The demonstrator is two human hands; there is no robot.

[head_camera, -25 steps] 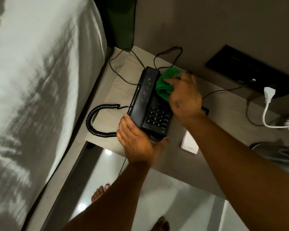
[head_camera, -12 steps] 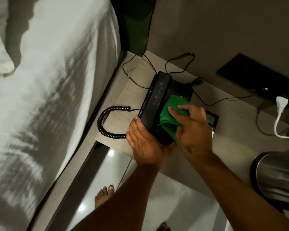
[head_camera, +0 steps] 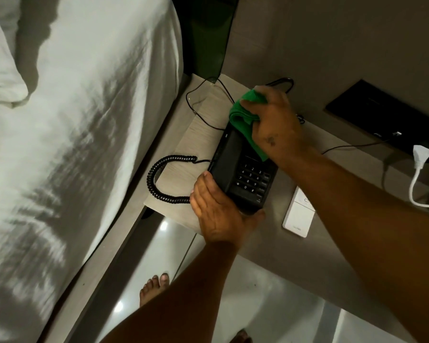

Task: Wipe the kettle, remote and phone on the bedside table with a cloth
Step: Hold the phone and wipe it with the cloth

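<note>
- One black phone (head_camera: 235,167) lies on the light wood desk (head_camera: 201,134), near the desk's left front corner, beside the bed (head_camera: 84,144).
- One green cloth (head_camera: 245,120), bunched and folded, is pressed on the far end of the phone, above the keypad.
- Two hands are at work. The right hand (head_camera: 274,122) covers the cloth with its fingers (head_camera: 252,103) curled down over it, gripping it against the phone.
- The left hand (head_camera: 218,214) steadies the phone's near left corner: its fingers (head_camera: 203,186) lie flat and close together along the phone's left edge, and the thumb hooks round the front edge.
- One coiled black handset cord (head_camera: 159,179) loops on the desk to the left of the phone.
- Thin black cables (head_camera: 203,105) run across the desk behind the phone; their number cannot be told.
- One flat white remote (head_camera: 300,214) lies on the desk to the right of the phone, apart from it and partly under the right forearm. Its small grey marking is too blurred to read.
- One white plug (head_camera: 421,154) with a white lead sits at the right edge, by a black wall panel (head_camera: 382,120).
- Legible writing: the phone keypad shows digits 1 to 9, a star, 0 and a hash; other key labels are too small to read.
- Bare toes (head_camera: 156,285) show on the glossy floor below.
</note>
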